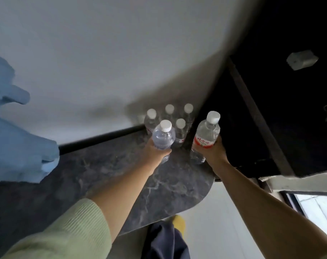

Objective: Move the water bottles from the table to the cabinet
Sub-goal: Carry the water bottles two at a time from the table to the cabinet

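My left hand (156, 153) grips a clear water bottle (163, 136) with a white cap around its lower body. My right hand (214, 152) holds a second water bottle with a red label (206, 133), also upright. Both bottles are over the far right corner of the dark marble table (132, 176). Behind them, several more capped bottles (180, 128) stand grouped in the corner against the white wall. Whether the held bottles touch the tabletop is hidden by my hands.
A dark panel or cabinet surface (289, 109) rises right of the table with a white fitting (302, 59) on it. A blurred blue shape (13, 131) covers the left side. The table's rounded edge (200, 202) ends above a white floor; my leg and yellow shoe (179, 222) show below.
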Tool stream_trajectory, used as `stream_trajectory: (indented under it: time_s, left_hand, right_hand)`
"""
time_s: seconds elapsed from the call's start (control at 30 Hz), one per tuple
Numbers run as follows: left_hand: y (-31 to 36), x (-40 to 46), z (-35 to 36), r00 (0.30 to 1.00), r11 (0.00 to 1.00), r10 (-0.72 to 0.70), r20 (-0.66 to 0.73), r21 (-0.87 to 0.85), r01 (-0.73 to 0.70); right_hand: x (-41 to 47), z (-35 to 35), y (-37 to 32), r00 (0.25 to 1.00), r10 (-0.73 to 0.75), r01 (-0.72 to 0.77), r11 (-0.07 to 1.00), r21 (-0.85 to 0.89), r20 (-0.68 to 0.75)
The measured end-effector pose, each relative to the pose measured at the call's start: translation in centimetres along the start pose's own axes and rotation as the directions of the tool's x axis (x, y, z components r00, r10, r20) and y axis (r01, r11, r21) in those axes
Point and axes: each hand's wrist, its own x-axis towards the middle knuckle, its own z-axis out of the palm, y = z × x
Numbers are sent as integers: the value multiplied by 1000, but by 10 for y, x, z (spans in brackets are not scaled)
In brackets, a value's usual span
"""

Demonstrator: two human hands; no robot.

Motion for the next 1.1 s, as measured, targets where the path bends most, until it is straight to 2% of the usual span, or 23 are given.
stream_trajectory:
  time_s: [0.1, 0.2, 0.43, 0.57, 0.73, 0.87, 1.1]
  left_hand:
    - [-11, 32, 11, 996, 997, 29, -83, -69, -35]
    - [-25, 60, 19, 987, 996, 23, -161, -76, -36]
    - [-47, 91, 35, 969, 993, -38, -245, -115, 10]
    - [-61, 95, 41, 954, 993, -3, -299, -111, -31]
    - [-69, 101, 39, 973, 996, 2, -231, -91, -23]
    - [-70, 101, 33, 981, 999, -27, -192, -27, 22]
    - [-53, 78, 12, 991, 998, 65, -120, 34, -62]
  right_hand:
    - [35, 18, 19, 999, 10, -10, 1000, 9, -38]
    - [60, 30, 28, 1000, 30, -30, 999, -27, 2]
    - [86, 50, 54, 998, 67, -68, 996, -62, -15]
    - [87, 57, 62, 997, 75, -78, 990, -119, -32]
    - [94, 61, 65, 998, 58, -60, 996, -72, -38]
    - [101, 61, 92, 998, 68, -69, 988, -140, -8]
    - [65, 46, 68, 987, 151, -144, 984, -109, 55]
